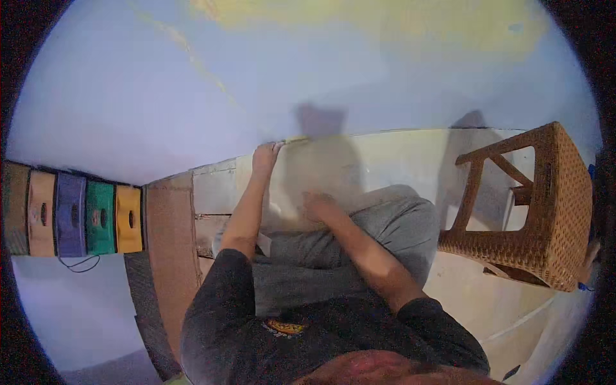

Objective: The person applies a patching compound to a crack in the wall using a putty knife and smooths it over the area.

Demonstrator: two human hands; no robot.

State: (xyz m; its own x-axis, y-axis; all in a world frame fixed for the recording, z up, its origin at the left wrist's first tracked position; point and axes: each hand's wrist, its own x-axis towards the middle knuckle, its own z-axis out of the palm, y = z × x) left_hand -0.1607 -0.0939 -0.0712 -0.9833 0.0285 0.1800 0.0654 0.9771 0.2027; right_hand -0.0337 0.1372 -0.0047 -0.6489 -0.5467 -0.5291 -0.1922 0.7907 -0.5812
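Note:
My left hand (265,156) reaches to the seam where the pale wall (256,90) meets the floor (391,151). Its fingers are curled in at the seam, beside a small whitish spot too small to name. Just right of those fingers, a thin yellowish strip (295,139) runs along the wall's foot. My right hand (321,207) is lower, above my folded legs in grey trousers (391,221). It looks soft and shaded, so its fingers do not show clearly, and nothing can be made out in it. My shadow falls over the floor and wall ahead.
A brown woven-pattern stool (564,212) lies tipped on its side at the right. At the left are drawer-like fronts in beige, purple, green and yellow (130,219). A brown sheet (170,224) lies between them and me. Yellow patches (385,19) mark the wall.

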